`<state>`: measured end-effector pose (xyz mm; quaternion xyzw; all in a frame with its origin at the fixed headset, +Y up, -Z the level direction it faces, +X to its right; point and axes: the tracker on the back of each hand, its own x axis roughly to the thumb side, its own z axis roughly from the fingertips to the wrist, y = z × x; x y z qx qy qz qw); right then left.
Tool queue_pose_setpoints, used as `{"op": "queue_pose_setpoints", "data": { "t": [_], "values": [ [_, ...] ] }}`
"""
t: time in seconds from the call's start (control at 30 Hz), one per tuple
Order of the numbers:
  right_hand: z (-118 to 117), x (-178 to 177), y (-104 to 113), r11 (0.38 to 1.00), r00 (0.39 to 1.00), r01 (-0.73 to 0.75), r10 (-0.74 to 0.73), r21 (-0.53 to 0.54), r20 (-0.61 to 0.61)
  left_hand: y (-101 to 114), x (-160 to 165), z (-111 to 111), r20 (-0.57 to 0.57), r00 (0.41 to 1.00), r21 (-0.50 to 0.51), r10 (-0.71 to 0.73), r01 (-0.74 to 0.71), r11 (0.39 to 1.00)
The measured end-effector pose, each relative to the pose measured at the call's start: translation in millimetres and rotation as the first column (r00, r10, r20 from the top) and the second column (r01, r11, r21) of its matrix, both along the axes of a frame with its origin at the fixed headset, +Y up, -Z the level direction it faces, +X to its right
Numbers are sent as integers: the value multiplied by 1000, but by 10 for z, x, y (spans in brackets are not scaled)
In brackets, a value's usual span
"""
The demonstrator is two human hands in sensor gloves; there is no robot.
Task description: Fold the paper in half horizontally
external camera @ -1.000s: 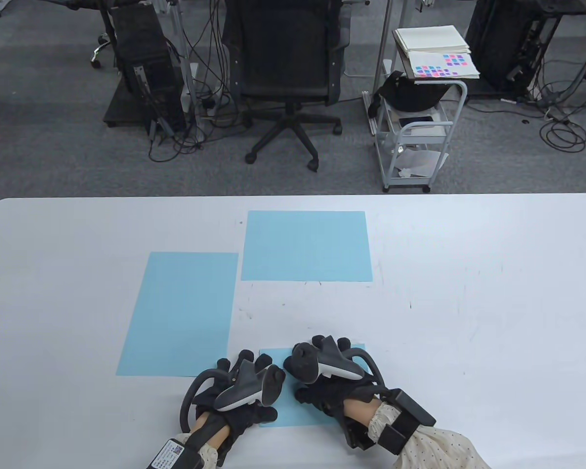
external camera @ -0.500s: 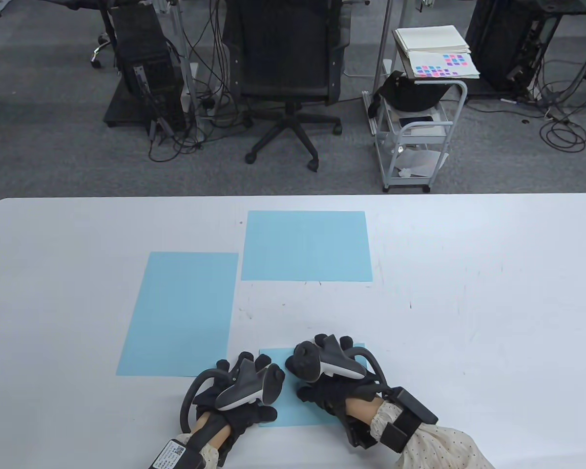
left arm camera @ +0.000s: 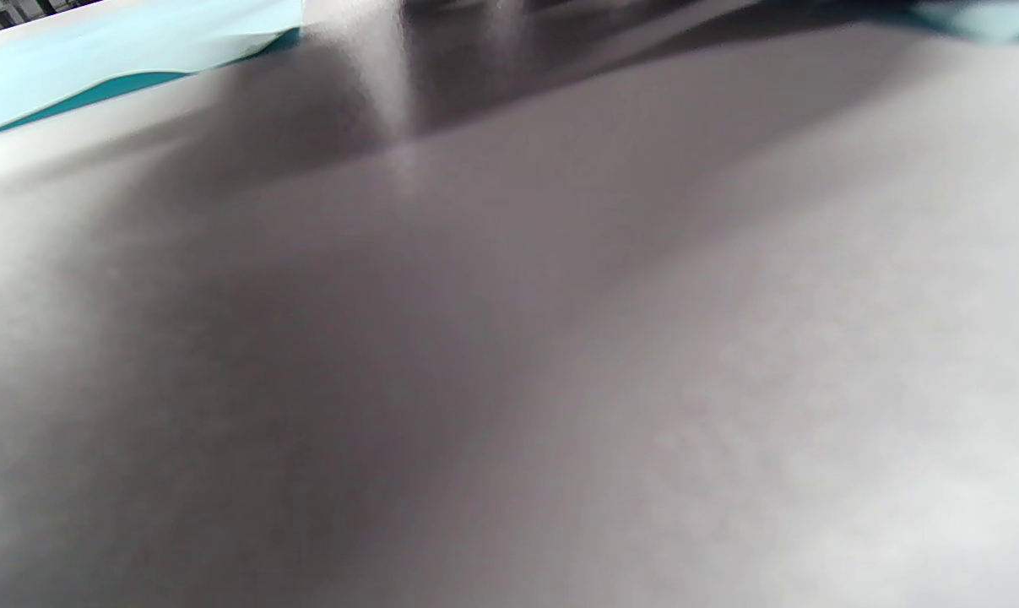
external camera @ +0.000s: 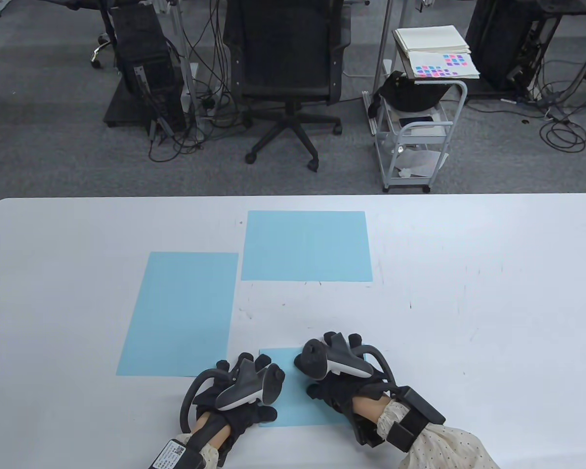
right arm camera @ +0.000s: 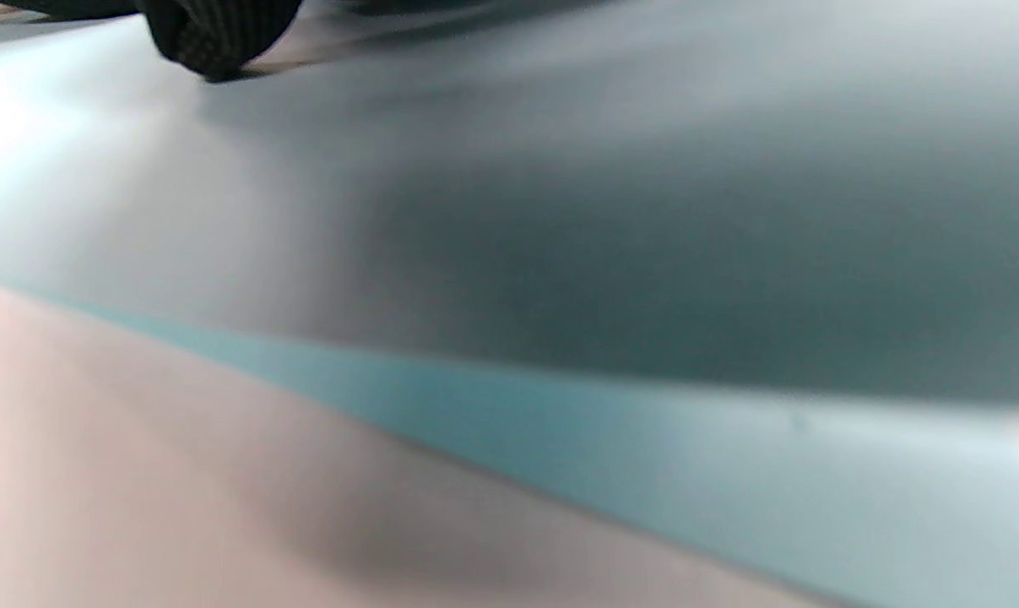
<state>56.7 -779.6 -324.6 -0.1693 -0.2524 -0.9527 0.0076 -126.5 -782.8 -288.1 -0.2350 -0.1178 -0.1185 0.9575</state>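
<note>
White worktop (external camera: 469, 293), bottom centre: left hand (external camera: 239, 391) and right hand (external camera: 342, 378) press flat-fingered on folded blue paper (external camera: 293, 405). Uneven pressure could skew its crease.

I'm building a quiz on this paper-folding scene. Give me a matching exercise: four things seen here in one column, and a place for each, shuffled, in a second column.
Things:
1. tall blue sheet
2. wide blue sheet
3. small blue sheet
4. office chair

Places:
A. on the floor beyond the table's far edge
B. under both hands, near the table's front edge
C. left part of the table, left of the left hand
D. middle of the table, nearer the far edge, beyond the right hand

Pairs: 1-C, 2-D, 3-B, 4-A
</note>
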Motion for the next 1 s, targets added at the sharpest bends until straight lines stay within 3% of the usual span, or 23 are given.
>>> {"op": "queue_pose_setpoints", "data": {
  "t": [1.0],
  "values": [
    [-64, 602, -20, 998, 990, 55, -51, -26, 135, 18, 7, 3, -14, 1000, -8, -12, 12, 1000]
  ]
}}
